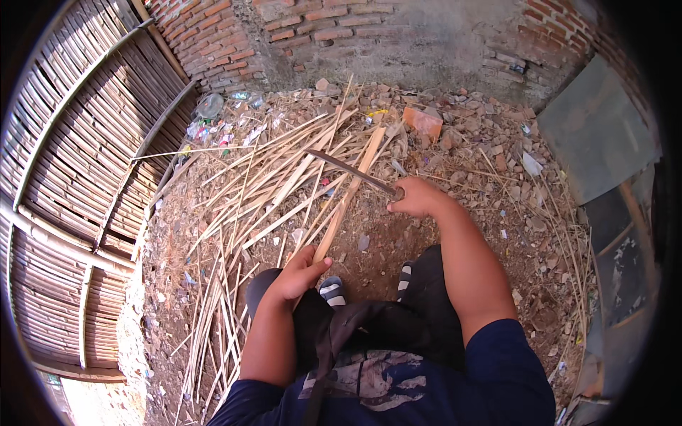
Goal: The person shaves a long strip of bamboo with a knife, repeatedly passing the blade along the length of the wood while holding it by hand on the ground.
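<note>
My left hand (pixel 300 275) is closed round the near end of a long, pale split-bamboo strip (pixel 351 188), with the thumb lying along it. The strip slants away from me over the pile. In my right hand (pixel 418 197) is the handle of a long knife (pixel 348 167) with a dark, narrow blade. That blade points to the far left and crosses the strip in this view; whether the two touch I cannot tell. Beneath and beyond both hands lies a heap of thin bamboo strips (pixel 284 170).
A slatted bamboo wall (pixel 78 163) rises on the left, a brick wall (pixel 334 35) at the back. Grey panels (pixel 600 128) lean at the right. Rubble covers the ground, with an orange brick piece (pixel 423 122) and plastic litter (pixel 211 106). More strips (pixel 213 334) lie beside my left leg.
</note>
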Action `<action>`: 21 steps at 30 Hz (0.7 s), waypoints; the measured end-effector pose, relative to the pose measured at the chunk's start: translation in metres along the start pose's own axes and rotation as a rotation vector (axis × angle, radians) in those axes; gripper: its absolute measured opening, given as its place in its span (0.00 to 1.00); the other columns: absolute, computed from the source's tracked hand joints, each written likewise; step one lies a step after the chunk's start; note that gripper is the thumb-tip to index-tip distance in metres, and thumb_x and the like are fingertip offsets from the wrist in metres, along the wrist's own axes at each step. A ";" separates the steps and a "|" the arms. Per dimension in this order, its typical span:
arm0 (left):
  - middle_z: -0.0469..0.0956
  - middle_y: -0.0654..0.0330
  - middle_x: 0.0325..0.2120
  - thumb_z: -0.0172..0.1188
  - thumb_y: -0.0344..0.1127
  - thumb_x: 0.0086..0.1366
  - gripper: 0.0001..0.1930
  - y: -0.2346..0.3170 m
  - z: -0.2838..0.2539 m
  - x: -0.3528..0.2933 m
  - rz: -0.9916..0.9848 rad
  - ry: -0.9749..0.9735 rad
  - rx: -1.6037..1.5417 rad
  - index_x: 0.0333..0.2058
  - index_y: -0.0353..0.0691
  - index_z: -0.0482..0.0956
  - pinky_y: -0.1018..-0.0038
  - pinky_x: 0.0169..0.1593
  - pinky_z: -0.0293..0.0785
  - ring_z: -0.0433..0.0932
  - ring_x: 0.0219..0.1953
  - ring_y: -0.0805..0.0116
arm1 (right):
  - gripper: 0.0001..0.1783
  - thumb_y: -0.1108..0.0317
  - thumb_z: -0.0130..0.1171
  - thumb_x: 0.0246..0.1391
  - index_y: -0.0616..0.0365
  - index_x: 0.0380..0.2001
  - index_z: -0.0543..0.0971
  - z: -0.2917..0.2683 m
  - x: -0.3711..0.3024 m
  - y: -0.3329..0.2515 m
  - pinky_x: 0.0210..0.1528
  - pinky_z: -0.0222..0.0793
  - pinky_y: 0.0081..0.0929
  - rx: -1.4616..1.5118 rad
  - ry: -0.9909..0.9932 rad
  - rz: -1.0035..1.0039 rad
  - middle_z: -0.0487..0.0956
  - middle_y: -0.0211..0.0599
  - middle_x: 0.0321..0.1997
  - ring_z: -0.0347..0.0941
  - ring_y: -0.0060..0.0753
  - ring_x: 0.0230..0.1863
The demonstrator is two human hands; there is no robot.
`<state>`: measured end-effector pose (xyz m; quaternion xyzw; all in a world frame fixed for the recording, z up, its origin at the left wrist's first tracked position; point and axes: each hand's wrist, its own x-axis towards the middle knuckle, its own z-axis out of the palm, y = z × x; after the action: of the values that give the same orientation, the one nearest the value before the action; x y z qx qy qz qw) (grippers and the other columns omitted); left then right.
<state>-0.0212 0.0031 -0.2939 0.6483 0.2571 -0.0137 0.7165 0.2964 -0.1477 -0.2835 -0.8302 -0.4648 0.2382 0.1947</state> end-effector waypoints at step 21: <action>0.66 0.71 0.20 0.63 0.43 0.68 0.14 0.007 0.004 -0.004 0.031 0.018 0.056 0.37 0.41 0.70 0.79 0.24 0.57 0.62 0.20 0.80 | 0.27 0.50 0.72 0.45 0.59 0.44 0.82 0.002 -0.008 -0.017 0.46 0.74 0.40 0.030 -0.092 -0.029 0.83 0.50 0.39 0.80 0.48 0.44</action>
<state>-0.0206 -0.0011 -0.2861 0.6723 0.2530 -0.0040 0.6957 0.2799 -0.1461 -0.2735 -0.8086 -0.4819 0.2800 0.1889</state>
